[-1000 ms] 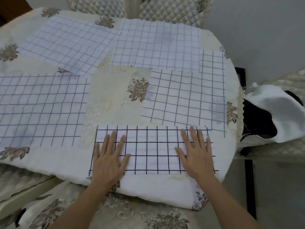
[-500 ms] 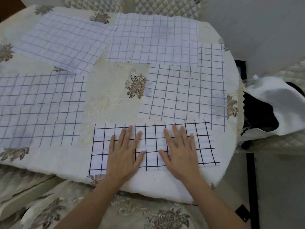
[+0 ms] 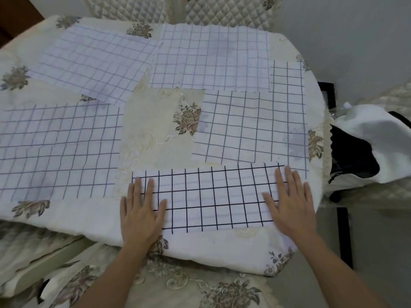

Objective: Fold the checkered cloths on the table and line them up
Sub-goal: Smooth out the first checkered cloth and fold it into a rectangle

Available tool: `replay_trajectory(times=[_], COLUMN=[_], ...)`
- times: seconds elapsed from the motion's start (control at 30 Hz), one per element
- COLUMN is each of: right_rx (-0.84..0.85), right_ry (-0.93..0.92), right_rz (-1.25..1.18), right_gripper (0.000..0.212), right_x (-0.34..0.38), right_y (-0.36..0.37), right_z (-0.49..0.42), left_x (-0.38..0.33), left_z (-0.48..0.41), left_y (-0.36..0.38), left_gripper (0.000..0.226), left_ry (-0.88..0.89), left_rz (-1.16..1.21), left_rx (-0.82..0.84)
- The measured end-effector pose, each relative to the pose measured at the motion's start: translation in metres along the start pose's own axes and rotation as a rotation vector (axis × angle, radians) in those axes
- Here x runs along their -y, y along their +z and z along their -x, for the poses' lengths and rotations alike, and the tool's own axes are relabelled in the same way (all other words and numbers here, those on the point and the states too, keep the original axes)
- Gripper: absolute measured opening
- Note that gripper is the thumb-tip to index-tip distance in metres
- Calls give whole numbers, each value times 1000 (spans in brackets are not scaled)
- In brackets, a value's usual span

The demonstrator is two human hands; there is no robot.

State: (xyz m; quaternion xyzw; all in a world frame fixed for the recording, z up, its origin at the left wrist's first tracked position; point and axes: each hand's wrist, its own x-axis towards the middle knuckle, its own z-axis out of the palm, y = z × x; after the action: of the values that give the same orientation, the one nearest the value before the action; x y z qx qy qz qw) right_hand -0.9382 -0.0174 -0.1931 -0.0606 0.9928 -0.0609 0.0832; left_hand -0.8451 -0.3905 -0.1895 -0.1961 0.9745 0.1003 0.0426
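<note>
Head view shows a rounded counter (image 3: 100, 216) draped in a cream, slightly puffy cover with embroidered scrolls and brown rose motifs. At its near edge lies the folded cloth (image 3: 211, 196), a long thin rectangle of white fabric crossed by bold black grid lines, its surface flat and smooth with faint horizontal ribbing. The left hand (image 3: 141, 215) lies palm down over the cloth's left end, fingers (image 3: 148, 190) spread and straight, gripping nothing; part of the palm sits on the bare cover beside the cloth's edge. The right hand (image 3: 290, 204) presses flat on the right end in the same way, fingers splayed open, holding nothing. Four more checkered cloths lie unfolded farther back, all thin and pale with softer bluish-grey lines. The right cloth (image 3: 251, 127) touches the folded cloth's far edge and shows a slightly wavy grid. The left cloth (image 3: 57, 150) is a wide rectangle, rippled, apart from the folded one. The far left cloth (image 3: 95, 63) lies turned at an angle, its corner meeting the far centre cloth (image 3: 211, 58), which overlaps the right cloth's far edge. Off the counter's right side sits a soft white bag (image 3: 375, 145) with a dark opening. Quilted, diamond-stitched chair backs (image 3: 222, 10) stand behind.
</note>
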Motion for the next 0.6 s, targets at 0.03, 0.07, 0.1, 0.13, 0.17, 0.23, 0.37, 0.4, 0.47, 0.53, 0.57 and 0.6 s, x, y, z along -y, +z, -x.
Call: replay_trajectory(times=[0.03,0.07,0.1,0.13,0.17,0.23,0.37,0.4,0.47,0.53,0.57,0.6], right_rx=[2,8,19,33,43,27,-145,-176,-234,-270,-273,-272], right_ry=[2,2,-1,-10,-19,-9,133,174,209,218,228,241], right_rz=[0,-3,-9,-19,-37,-84,-188,-214,-214,-209,-223,-247], right_gripper=[77,77,78,78,78,76,63,58,51,43,41,40], right_x=[1,1,0,-1,-2,-3,-11,-12,-12,-13,-13,-13], right_y=[0,-1,-2,-4,-8,-18,-35,-37,-38,-37,-35,-34], right_z=[0,0,-1,-1,-2,-2,11,17,28,36,39,40], left_x=[-1,-3,-6,-12,-22,-52,-138,-159,-196,-226,-239,-249], left_z=[0,-1,-4,-7,-11,-18,-31,-35,-42,-47,-49,-51], left_y=[-1,-4,-7,-12,-18,-27,-32,-31,-27,-23,-21,-18], left_gripper=[74,75,76,77,77,72,51,47,45,44,44,43], left_ry=[-2,-10,-20,-23,4,205,788,903,1083,1189,1229,1270], left_rz=[-16,-36,-47,-50,-53,-67,3,7,-31,-91,-124,-153], left_rx=[14,24,25,21,10,-26,9,33,72,126,148,167])
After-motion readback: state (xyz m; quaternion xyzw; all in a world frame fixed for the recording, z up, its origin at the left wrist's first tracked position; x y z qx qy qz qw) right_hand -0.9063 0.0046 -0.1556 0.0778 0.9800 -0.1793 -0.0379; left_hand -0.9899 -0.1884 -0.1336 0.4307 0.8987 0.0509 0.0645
